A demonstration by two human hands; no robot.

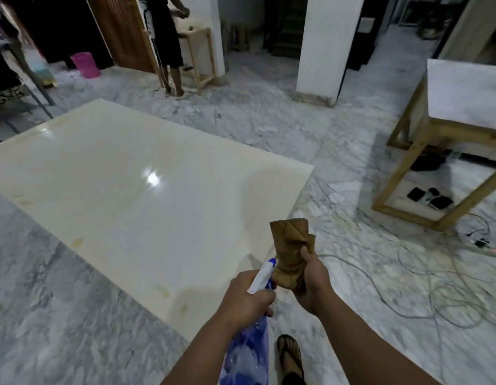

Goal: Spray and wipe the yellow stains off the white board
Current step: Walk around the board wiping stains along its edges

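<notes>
A large white board (130, 190) lies flat on the marble floor. Yellow stains show near its near edge (169, 294), at its left side (77, 241) and further left (23, 200). My left hand (247, 295) grips the neck of a spray bottle (262, 276) with a white and blue head, its blue body hanging down below the hand. My right hand (310, 282) holds a crumpled brown cloth (291, 251) upright, just right of the bottle's nozzle. Both hands hover over the board's near right corner.
Grey cables (408, 287) trail over the floor to the right. A wooden-framed table (449, 140) stands at the right with dark items beneath it. A person (169, 37) stands at a small wooden table at the back. A pink bucket (85, 64) sits far left. My sandalled foot (290, 357) is below.
</notes>
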